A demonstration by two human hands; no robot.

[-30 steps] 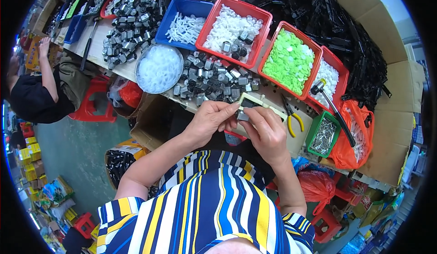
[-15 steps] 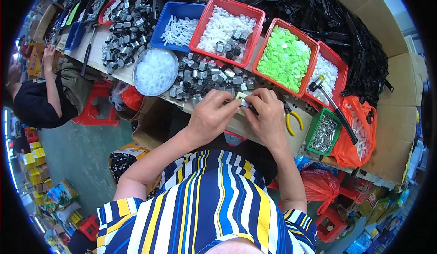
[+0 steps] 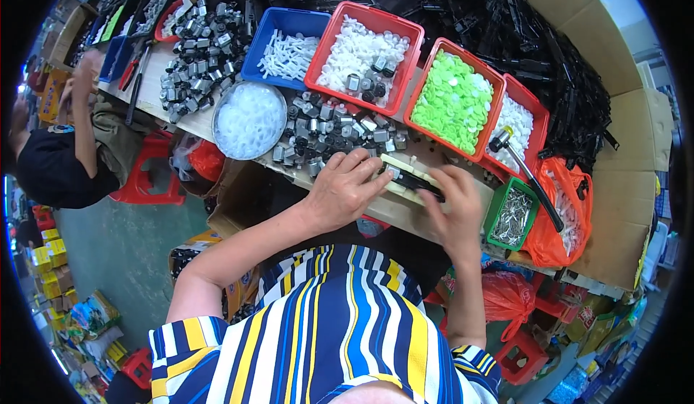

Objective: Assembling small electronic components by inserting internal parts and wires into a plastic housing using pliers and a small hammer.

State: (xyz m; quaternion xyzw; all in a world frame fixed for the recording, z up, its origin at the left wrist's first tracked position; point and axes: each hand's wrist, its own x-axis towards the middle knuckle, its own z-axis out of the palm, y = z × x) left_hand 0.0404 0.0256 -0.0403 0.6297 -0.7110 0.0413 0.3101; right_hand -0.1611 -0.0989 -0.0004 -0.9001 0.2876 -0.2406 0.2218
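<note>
My left hand (image 3: 347, 188) rests at the near edge of the workbench, its fingers closed on a small silver-and-black block (image 3: 394, 172). That block sits at the left end of a long black part (image 3: 416, 180) lying between the strips of a cream-coloured holder (image 3: 402, 193). Over the holder's right end, my right hand (image 3: 460, 212) is slightly blurred, thumb and fingers apart, with nothing visible between them. Just beyond my left hand lies a pile of similar silver-and-black blocks (image 3: 329, 133).
Along the bench stand a round dish of clear pieces (image 3: 249, 120), a blue tray (image 3: 253, 60), red trays (image 3: 312, 78) of white and green (image 3: 452, 100) pieces, and a green tray of metal pins (image 3: 512, 216). A hammer (image 3: 535, 180) leans there. Black parts (image 3: 463, 13) heap behind. A co-worker (image 3: 61, 165) sits left.
My right hand has moved right and opened away from my left. The black part and cream holder now show between my hands. The yellow-handled pliers are now hidden.
</note>
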